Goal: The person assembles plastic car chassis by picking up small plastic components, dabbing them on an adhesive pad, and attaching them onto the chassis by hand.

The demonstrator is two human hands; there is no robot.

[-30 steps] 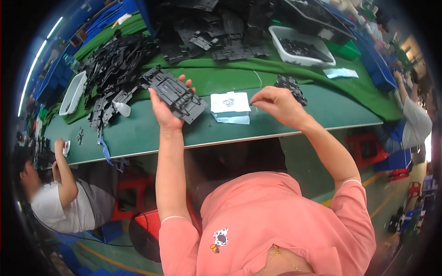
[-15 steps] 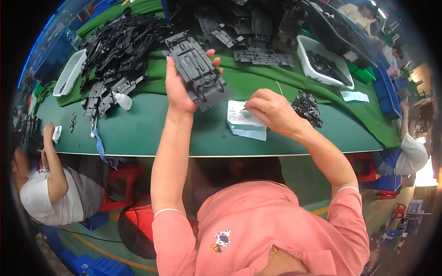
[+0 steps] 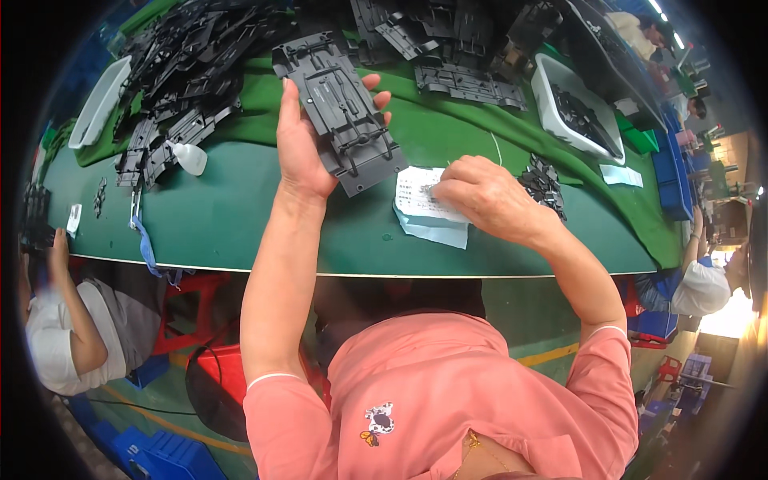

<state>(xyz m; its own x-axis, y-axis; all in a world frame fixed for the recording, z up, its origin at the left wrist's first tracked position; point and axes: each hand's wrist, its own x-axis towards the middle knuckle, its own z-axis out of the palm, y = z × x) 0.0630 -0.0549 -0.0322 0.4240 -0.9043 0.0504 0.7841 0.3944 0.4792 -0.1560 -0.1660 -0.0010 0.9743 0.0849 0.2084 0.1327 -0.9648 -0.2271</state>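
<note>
Left hand (image 3: pixel 302 144): fingers wrapped round one dark grey chassis plate (image 3: pixel 342 112), thumb on its left edge, fingertips showing past its right edge; plate held tilted above the tabletop (image 3: pixel 240 232).
Right hand (image 3: pixel 488 196): fingers curled nearly shut, tips pressed on a white paper sheet (image 3: pixel 420 196); cannot tell if anything small is pinched.
Sheets: two under that hand, the white one lying on a pale blue one (image 3: pixel 436 232); a third pale sheet (image 3: pixel 620 174) well apart at right.
Trays: two white, one far left (image 3: pixel 96 104), one upper right (image 3: pixel 572 112) holding small black parts.
Black parts: large heap (image 3: pixel 192 72) upper left, uncounted; small cluster (image 3: pixel 544 180) just beside the right hand.
Other people: one seated at left (image 3: pixel 64 336), one at right (image 3: pixel 704 284).
Change: plate has swung lower and nearer the sheets than half a second ago; right hand stays on the paper.
</note>
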